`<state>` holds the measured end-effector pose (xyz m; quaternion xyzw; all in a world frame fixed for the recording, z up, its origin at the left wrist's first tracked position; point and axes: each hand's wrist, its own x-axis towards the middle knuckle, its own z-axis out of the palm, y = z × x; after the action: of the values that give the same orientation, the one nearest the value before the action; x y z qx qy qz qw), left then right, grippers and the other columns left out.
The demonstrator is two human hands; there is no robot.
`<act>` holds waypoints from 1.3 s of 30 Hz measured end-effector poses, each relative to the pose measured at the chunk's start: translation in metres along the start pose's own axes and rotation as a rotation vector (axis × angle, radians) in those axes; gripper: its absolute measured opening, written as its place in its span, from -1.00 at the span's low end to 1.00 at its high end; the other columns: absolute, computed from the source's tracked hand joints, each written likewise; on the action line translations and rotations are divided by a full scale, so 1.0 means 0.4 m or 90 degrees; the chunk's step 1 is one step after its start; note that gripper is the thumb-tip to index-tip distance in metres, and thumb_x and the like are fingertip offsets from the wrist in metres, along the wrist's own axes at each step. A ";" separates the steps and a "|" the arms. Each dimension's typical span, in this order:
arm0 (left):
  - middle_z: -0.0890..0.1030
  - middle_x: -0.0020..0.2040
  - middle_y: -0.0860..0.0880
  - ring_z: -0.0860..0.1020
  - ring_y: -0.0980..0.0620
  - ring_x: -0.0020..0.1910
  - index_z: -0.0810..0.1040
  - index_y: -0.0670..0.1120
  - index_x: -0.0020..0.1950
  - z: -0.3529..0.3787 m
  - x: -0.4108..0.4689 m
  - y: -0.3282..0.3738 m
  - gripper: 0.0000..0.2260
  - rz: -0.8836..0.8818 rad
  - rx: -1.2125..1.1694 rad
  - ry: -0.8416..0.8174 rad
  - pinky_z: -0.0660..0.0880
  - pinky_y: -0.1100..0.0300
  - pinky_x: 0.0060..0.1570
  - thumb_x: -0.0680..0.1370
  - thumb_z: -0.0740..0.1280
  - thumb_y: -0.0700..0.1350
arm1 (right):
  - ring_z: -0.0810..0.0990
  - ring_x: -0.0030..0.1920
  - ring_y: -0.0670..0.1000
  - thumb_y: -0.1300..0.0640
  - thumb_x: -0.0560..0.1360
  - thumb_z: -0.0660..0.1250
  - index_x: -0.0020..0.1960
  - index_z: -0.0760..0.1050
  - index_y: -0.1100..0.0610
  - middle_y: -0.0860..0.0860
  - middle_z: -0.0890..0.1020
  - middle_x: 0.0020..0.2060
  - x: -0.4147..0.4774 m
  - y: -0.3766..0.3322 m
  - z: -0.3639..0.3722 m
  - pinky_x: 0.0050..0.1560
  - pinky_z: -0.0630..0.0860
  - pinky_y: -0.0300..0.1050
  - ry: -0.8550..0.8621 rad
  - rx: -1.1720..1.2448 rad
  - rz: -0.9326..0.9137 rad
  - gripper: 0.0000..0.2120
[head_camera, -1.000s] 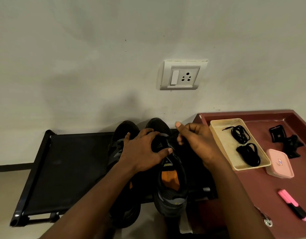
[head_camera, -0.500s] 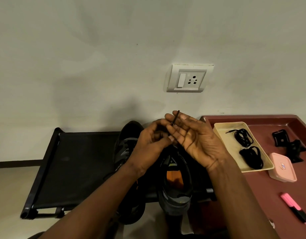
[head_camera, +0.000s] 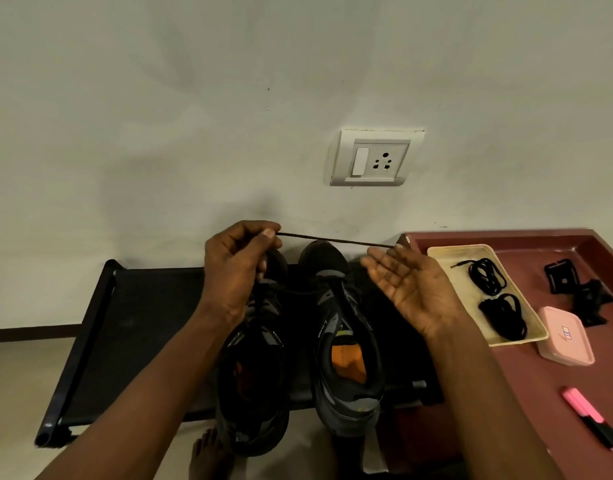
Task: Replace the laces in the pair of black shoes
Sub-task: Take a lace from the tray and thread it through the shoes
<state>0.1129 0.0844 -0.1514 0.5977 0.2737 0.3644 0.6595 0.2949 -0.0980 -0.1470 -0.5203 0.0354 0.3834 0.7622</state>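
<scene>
Pinching lace [head_camera: 332,240], left grip [head_camera: 234,271] hovers above shoes [head_camera: 327,259].

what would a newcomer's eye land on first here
A thin black lace stretched straight between the pinching left hand and the palm-up right hand, above the pair of black shoes on a black fabric rack. To the right, two coiled black laces lie in a cream plastic tray.

Single head cam, wide-angle, looking fwd & down, facing wall [head_camera: 159,98], close over shoes [head_camera: 332,320]
</scene>
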 end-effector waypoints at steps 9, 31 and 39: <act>0.75 -0.04 0.12 0.72 0.15 -0.10 0.74 -0.03 0.14 0.058 -0.023 -0.040 -0.82 0.130 0.257 -0.172 0.62 0.17 -0.01 0.61 0.41 -0.22 | 0.70 -0.18 -0.03 0.36 0.58 0.40 0.42 0.55 -0.13 -0.15 0.69 0.17 -0.027 0.069 0.066 -0.07 0.69 -0.11 -0.221 -0.529 -0.353 -0.46; 0.75 -0.08 0.10 0.68 0.12 -0.21 0.69 0.07 0.17 -0.027 0.020 -0.056 -0.74 0.088 0.290 -0.108 0.64 0.18 -0.13 0.67 0.31 -0.25 | 0.70 0.01 0.05 0.17 0.57 0.44 0.10 0.73 0.01 -0.02 0.74 -0.04 0.041 0.001 -0.050 0.03 0.50 -0.18 0.284 -0.695 -0.378 -0.85; 0.73 -0.14 0.24 0.70 0.25 -0.20 0.51 0.07 0.47 0.024 -0.011 -0.057 -0.58 0.126 0.367 -0.198 0.57 0.43 -0.16 0.62 0.42 -0.13 | 0.64 -0.21 -0.11 0.21 0.57 0.44 0.33 0.59 -0.22 -0.15 0.68 0.14 -0.005 0.083 0.049 -0.15 0.68 -0.06 -0.128 -0.636 -0.319 -0.57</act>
<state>0.1215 0.0747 -0.1728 0.8316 0.2023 0.2386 0.4588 0.2661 -0.0778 -0.1624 -0.7712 -0.3475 0.2087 0.4908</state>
